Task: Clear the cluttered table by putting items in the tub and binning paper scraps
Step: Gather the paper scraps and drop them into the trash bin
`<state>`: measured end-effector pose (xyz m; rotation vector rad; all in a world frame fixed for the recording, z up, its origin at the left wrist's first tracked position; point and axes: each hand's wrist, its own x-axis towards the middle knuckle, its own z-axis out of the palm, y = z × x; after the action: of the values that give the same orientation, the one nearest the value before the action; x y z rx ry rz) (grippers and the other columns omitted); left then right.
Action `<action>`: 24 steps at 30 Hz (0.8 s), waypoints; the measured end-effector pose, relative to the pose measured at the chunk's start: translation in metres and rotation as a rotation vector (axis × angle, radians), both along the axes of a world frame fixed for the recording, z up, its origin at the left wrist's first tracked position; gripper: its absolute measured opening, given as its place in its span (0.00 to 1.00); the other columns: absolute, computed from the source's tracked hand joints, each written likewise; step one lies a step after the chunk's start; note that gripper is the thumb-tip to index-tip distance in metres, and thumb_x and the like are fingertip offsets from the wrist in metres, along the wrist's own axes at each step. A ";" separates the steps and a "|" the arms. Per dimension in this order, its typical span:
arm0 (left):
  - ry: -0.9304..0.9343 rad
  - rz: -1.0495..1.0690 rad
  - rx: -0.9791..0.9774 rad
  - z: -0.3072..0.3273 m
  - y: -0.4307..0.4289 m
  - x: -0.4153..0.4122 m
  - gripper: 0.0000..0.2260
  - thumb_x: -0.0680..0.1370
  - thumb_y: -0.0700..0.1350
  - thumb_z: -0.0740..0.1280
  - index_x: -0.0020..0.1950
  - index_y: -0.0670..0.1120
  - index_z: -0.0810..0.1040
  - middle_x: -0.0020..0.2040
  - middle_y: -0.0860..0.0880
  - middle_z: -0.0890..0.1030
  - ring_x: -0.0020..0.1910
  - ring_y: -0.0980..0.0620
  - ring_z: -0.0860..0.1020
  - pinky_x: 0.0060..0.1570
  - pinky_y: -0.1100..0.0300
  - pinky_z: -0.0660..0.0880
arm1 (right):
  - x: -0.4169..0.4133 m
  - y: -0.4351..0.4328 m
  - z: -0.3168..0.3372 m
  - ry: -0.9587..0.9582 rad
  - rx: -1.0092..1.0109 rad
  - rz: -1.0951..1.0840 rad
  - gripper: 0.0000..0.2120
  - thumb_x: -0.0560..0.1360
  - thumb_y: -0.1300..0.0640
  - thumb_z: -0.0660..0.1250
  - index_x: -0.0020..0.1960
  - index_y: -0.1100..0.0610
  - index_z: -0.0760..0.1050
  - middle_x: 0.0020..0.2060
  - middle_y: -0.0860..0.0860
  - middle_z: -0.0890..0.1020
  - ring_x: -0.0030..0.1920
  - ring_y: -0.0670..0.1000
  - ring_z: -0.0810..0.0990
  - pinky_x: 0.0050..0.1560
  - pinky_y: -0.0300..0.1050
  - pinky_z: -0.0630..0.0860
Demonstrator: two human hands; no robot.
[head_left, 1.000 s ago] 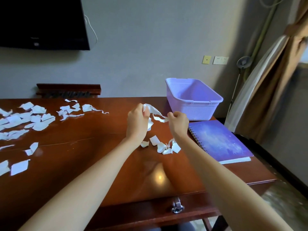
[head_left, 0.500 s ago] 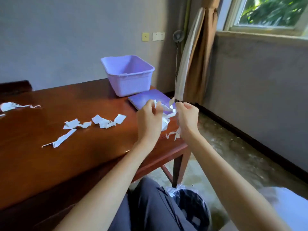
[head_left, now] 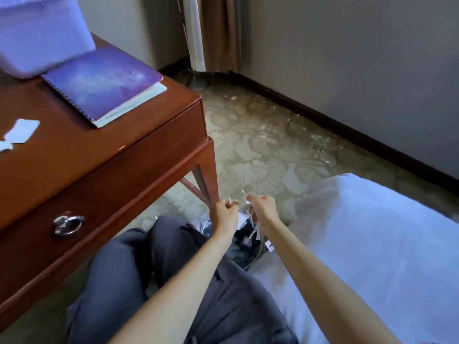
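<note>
The wooden table [head_left: 99,157] takes up the view from my eight to eleven o'clock, its corner leg coming down just beside my left knuckles. The white bedding [head_left: 372,232] spreads across my three to five o'clock. The lilac tub [head_left: 42,33] sits at the far eleven o'clock corner of the table, with the purple spiral notebook [head_left: 99,80] lying flat against its near side. Its long edge runs from near-left to far-right, well apart from either hand. The bin [head_left: 244,240], dark with a clear liner, stands on the floor between my knee and the bed, mostly hidden under my wrists. My left hand [head_left: 224,214] and right hand [head_left: 263,212] are held close together just above it, both with fingers curled and pinching the bunch of torn paper scraps [head_left: 244,211] between them. A few strips dangle from the right hand toward the bin's mouth. What matters for the drop is that the bin lies straight down, at six o'clock from the bunch, and both hands seem equally near to it, so I judge that loosening my fingers should be enough. The light strips may drift toward the carpet at twelve o'clock. More loose scraps [head_left: 23,130] wait on the table at nine o'clock, nearer my left hand.
</note>
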<state>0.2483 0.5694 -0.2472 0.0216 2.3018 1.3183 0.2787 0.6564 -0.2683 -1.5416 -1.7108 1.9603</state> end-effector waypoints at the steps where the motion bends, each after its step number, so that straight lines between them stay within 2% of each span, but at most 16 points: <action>1: -0.055 0.034 -0.043 -0.012 0.001 -0.003 0.18 0.78 0.40 0.61 0.29 0.44 0.60 0.28 0.48 0.64 0.38 0.46 0.64 0.31 0.54 0.54 | -0.002 0.002 -0.017 -0.046 -0.047 -0.029 0.20 0.73 0.65 0.62 0.24 0.57 0.62 0.16 0.49 0.64 0.20 0.49 0.61 0.23 0.39 0.58; 4: -0.165 0.061 -0.172 -0.048 0.006 -0.017 0.19 0.78 0.40 0.60 0.28 0.44 0.59 0.27 0.47 0.63 0.34 0.43 0.63 0.27 0.58 0.56 | -0.009 0.009 -0.062 -0.176 -0.117 -0.036 0.19 0.74 0.61 0.64 0.25 0.58 0.66 0.21 0.53 0.67 0.23 0.51 0.63 0.27 0.42 0.60; 6: -0.217 0.072 -0.229 -0.071 0.009 -0.028 0.19 0.78 0.39 0.59 0.28 0.43 0.58 0.27 0.46 0.62 0.31 0.43 0.61 0.27 0.57 0.55 | -0.017 0.014 -0.090 -0.229 -0.141 -0.018 0.19 0.75 0.59 0.64 0.27 0.58 0.67 0.22 0.53 0.68 0.23 0.51 0.63 0.27 0.41 0.60; 8: -0.271 0.087 -0.280 -0.093 0.011 -0.038 0.19 0.78 0.38 0.59 0.28 0.43 0.59 0.30 0.40 0.68 0.31 0.43 0.63 0.30 0.53 0.60 | -0.027 0.012 -0.116 -0.274 -0.175 -0.005 0.18 0.75 0.59 0.62 0.28 0.58 0.67 0.24 0.53 0.69 0.24 0.50 0.64 0.27 0.42 0.61; 10: -0.323 0.122 -0.323 -0.113 0.012 -0.047 0.16 0.78 0.39 0.59 0.30 0.41 0.66 0.44 0.31 0.77 0.39 0.40 0.70 0.42 0.51 0.70 | -0.035 0.006 -0.143 -0.325 -0.212 -0.008 0.18 0.76 0.58 0.60 0.27 0.58 0.68 0.25 0.54 0.70 0.26 0.51 0.65 0.28 0.43 0.61; 11: -0.380 0.140 -0.334 -0.119 0.013 -0.049 0.12 0.78 0.39 0.59 0.36 0.38 0.72 0.51 0.31 0.79 0.43 0.39 0.74 0.47 0.52 0.73 | -0.036 0.003 -0.151 -0.354 -0.225 -0.007 0.18 0.76 0.59 0.59 0.27 0.58 0.68 0.25 0.54 0.70 0.26 0.51 0.66 0.29 0.43 0.62; 12: -0.433 0.159 -0.327 -0.127 0.014 -0.052 0.08 0.79 0.39 0.58 0.46 0.38 0.76 0.55 0.33 0.79 0.45 0.37 0.77 0.47 0.54 0.76 | -0.037 0.001 -0.161 -0.383 -0.245 -0.007 0.19 0.77 0.59 0.58 0.27 0.58 0.67 0.26 0.53 0.70 0.26 0.51 0.66 0.29 0.42 0.63; 13: -0.491 0.200 -0.292 -0.135 0.015 -0.054 0.08 0.79 0.38 0.57 0.54 0.41 0.74 0.54 0.35 0.78 0.42 0.38 0.78 0.40 0.56 0.78 | -0.038 -0.001 -0.168 -0.412 -0.275 -0.002 0.19 0.78 0.61 0.56 0.28 0.58 0.66 0.26 0.52 0.69 0.27 0.50 0.66 0.29 0.41 0.63; 14: -0.557 0.255 -0.244 -0.143 0.016 -0.056 0.09 0.80 0.36 0.55 0.57 0.45 0.70 0.52 0.37 0.77 0.39 0.40 0.78 0.30 0.59 0.75 | -0.038 -0.003 -0.173 -0.434 -0.308 0.006 0.18 0.78 0.63 0.55 0.29 0.58 0.65 0.25 0.52 0.69 0.27 0.50 0.66 0.28 0.40 0.64; 15: -0.625 0.302 -0.207 -0.150 0.017 -0.059 0.12 0.80 0.35 0.54 0.59 0.47 0.69 0.53 0.37 0.77 0.41 0.40 0.79 0.26 0.60 0.71 | -0.039 -0.004 -0.177 -0.459 -0.338 0.020 0.17 0.78 0.65 0.54 0.30 0.57 0.64 0.23 0.51 0.69 0.27 0.50 0.66 0.26 0.40 0.65; 16: -0.686 0.319 -0.197 -0.157 0.017 -0.062 0.14 0.80 0.34 0.54 0.62 0.43 0.71 0.53 0.34 0.77 0.48 0.37 0.80 0.26 0.60 0.69 | -0.040 -0.005 -0.182 -0.488 -0.361 0.025 0.16 0.77 0.66 0.54 0.31 0.58 0.65 0.22 0.52 0.70 0.27 0.51 0.67 0.24 0.40 0.66; 17: -0.739 0.312 -0.205 -0.161 0.016 -0.065 0.15 0.79 0.34 0.54 0.65 0.38 0.71 0.50 0.33 0.77 0.53 0.35 0.79 0.27 0.59 0.69 | -0.040 -0.005 -0.186 -0.513 -0.377 0.033 0.14 0.76 0.66 0.54 0.32 0.58 0.66 0.24 0.53 0.72 0.28 0.52 0.69 0.24 0.38 0.67; 18: -0.777 0.299 -0.214 -0.162 0.016 -0.068 0.15 0.80 0.35 0.54 0.66 0.36 0.69 0.43 0.35 0.76 0.51 0.35 0.79 0.30 0.57 0.70 | -0.040 -0.005 -0.190 -0.523 -0.392 0.037 0.12 0.76 0.65 0.53 0.35 0.59 0.68 0.28 0.55 0.74 0.31 0.54 0.72 0.29 0.39 0.71; 19: -0.801 0.289 -0.217 -0.163 0.015 -0.070 0.16 0.80 0.36 0.53 0.67 0.35 0.68 0.42 0.37 0.74 0.48 0.37 0.78 0.35 0.54 0.70 | -0.040 -0.004 -0.191 -0.514 -0.427 0.021 0.10 0.76 0.63 0.53 0.40 0.59 0.71 0.34 0.55 0.76 0.36 0.55 0.75 0.36 0.42 0.74; 22: -0.824 0.266 -0.206 -0.160 0.014 -0.072 0.17 0.82 0.40 0.52 0.70 0.37 0.65 0.53 0.42 0.69 0.58 0.43 0.73 0.52 0.51 0.70 | -0.038 -0.001 -0.182 -0.477 -0.490 -0.018 0.12 0.80 0.59 0.54 0.59 0.59 0.71 0.47 0.56 0.76 0.49 0.56 0.74 0.52 0.50 0.74; 24: -0.804 0.283 -0.199 -0.155 0.013 -0.072 0.18 0.82 0.40 0.51 0.70 0.38 0.64 0.58 0.41 0.71 0.50 0.46 0.72 0.51 0.51 0.72 | -0.037 0.002 -0.175 -0.461 -0.499 -0.041 0.16 0.80 0.58 0.55 0.66 0.59 0.68 0.53 0.57 0.75 0.50 0.56 0.72 0.54 0.51 0.74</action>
<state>0.1767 0.5826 -0.4026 -0.7784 1.7453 0.9558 0.2421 0.6584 -0.4433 -2.3278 -1.3461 2.2583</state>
